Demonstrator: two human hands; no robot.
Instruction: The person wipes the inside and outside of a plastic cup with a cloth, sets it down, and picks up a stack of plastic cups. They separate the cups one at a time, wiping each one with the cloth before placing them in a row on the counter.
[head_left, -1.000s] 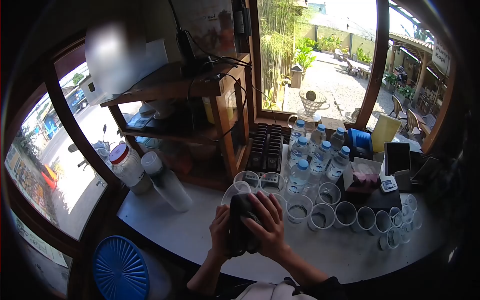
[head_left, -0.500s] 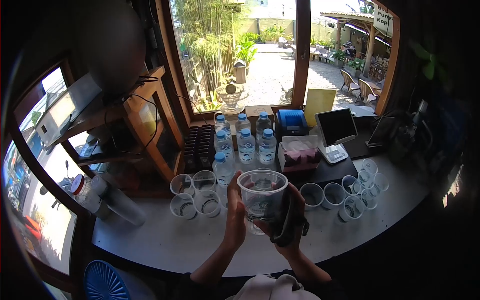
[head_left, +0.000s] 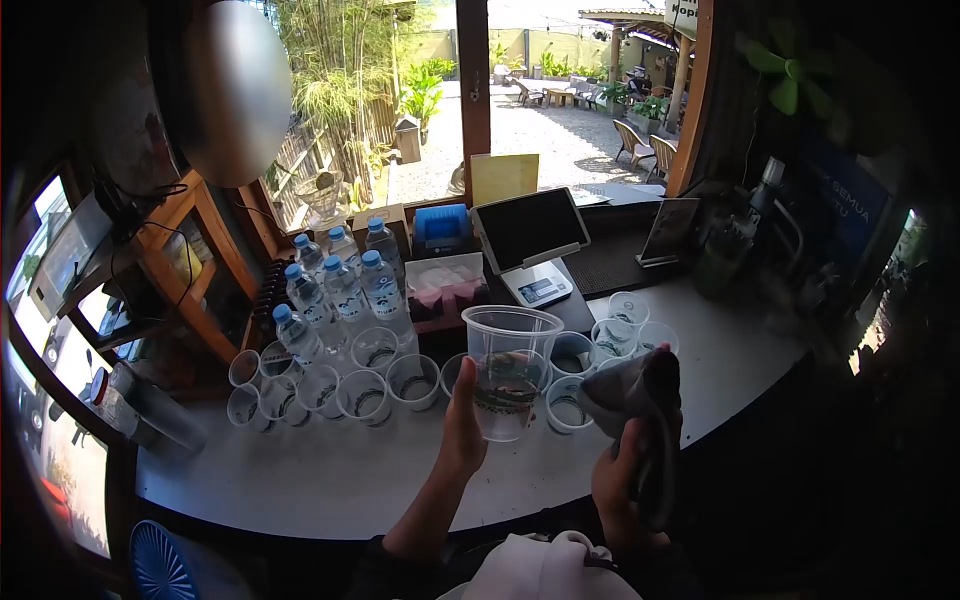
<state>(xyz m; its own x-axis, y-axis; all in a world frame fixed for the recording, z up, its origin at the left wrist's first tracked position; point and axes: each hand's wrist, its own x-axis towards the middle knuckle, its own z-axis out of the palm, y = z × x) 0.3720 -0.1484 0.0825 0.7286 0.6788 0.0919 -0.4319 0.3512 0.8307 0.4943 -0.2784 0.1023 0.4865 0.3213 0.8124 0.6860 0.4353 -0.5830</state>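
Observation:
In front of me, my left hand is closed around the side of a clear plastic cup, upright with its rim on top. A dark printed band runs around the lower part of this cup. My right hand grips a dark grey cloth, which is bunched up and hangs down along the wrist. A gap separates the cloth from the cup. Behind the held cup stand more clear cups, with one to its left and another between the two hands.
Several water bottles with blue caps stand behind the cups at left. A tissue box, a blue device and a tablet on a stand line the window side. The counter has a curved front edge.
My right hand and the cloth have moved away from the cup to the right. The left hand keeps hold of the cup. My view has turned to the right.

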